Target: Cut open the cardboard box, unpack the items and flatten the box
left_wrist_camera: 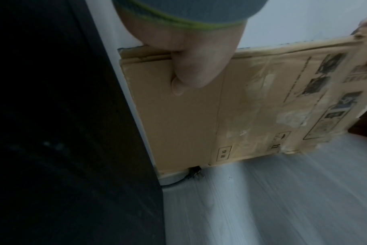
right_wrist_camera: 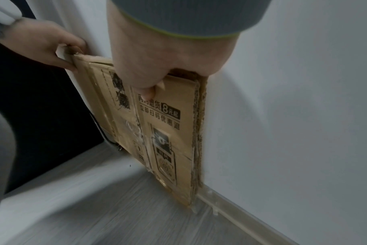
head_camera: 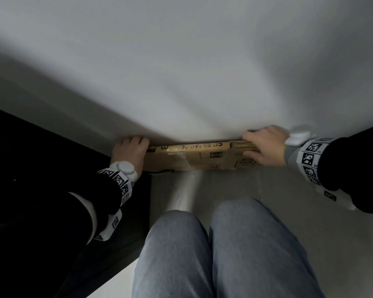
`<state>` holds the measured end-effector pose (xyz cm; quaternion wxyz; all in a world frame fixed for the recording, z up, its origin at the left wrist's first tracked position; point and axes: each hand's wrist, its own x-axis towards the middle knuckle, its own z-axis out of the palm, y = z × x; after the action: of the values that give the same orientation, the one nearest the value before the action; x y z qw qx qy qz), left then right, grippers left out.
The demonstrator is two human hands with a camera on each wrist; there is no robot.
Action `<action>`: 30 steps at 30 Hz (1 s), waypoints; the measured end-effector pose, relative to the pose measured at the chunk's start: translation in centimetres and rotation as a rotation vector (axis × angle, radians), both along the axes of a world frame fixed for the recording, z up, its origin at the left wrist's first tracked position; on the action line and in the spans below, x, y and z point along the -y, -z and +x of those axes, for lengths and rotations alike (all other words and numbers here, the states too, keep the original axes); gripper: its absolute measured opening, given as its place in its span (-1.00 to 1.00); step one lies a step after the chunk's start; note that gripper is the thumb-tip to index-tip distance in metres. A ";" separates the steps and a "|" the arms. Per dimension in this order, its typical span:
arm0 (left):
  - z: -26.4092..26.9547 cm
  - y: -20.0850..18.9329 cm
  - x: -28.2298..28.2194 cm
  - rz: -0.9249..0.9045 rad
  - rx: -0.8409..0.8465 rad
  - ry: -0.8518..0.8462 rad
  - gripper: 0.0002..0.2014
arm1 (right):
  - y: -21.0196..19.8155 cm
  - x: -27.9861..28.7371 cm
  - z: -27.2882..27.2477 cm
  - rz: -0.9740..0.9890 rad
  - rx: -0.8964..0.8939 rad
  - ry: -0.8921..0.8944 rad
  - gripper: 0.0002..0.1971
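Observation:
The flattened brown cardboard box (head_camera: pixel 199 157) stands on edge against the white wall, its lower edge on the floor. Printed labels and torn clear tape cover its face (left_wrist_camera: pixel 251 106). My left hand (head_camera: pixel 130 149) grips the top left corner, thumb on the front face (left_wrist_camera: pixel 191 77) and fingers behind. My right hand (head_camera: pixel 265 147) grips the top right corner, thumb pressed on the print (right_wrist_camera: pixel 147 92). In the right wrist view the box's layered right edge (right_wrist_camera: pixel 197 140) lies close to the wall, and the left hand (right_wrist_camera: pixel 42 44) shows at the far corner.
A dark piece of furniture (head_camera: pixel 30 151) stands right of nothing but the wall, close to the box's left edge. A black cable (left_wrist_camera: pixel 191 174) runs along the floor at the box's lower left. Grey wood floor (left_wrist_camera: pixel 283 199), pale skirting board (right_wrist_camera: pixel 241 213), my knees (head_camera: pixel 213 244) below.

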<state>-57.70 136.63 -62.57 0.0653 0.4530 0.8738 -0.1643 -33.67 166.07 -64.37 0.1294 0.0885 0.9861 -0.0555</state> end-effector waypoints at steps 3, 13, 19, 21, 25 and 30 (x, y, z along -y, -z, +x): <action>0.1 -1.2 0.7 0.003 -0.019 -0.053 -0.68 | -0.6 0.6 -0.4 -0.004 -0.010 -0.013 -0.75; -0.1 -0.8 0.3 -0.204 0.004 -0.237 -0.80 | -0.9 2.4 -2.7 -0.013 0.035 -0.052 -0.70; -0.7 1.6 0.2 -0.160 0.122 -0.332 -0.56 | 0.4 3.2 -3.7 -0.036 0.035 -0.044 -0.69; -0.6 2.0 -0.5 -0.131 0.147 -0.366 -0.51 | 0.7 3.1 -3.8 -0.036 0.028 -0.025 -0.70; -0.8 2.1 -1.4 -0.128 0.169 -0.412 -0.51 | 1.0 2.8 -3.6 -0.028 0.020 -0.027 -0.72; -0.7 2.7 -0.7 -0.140 0.106 -0.348 -0.58 | 0.8 2.9 -3.0 -0.025 0.010 -0.035 -0.75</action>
<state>-58.44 137.35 -65.25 0.1698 0.2975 0.9207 -0.1869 -36.69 163.18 -65.20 0.1364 0.0698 0.9861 -0.0650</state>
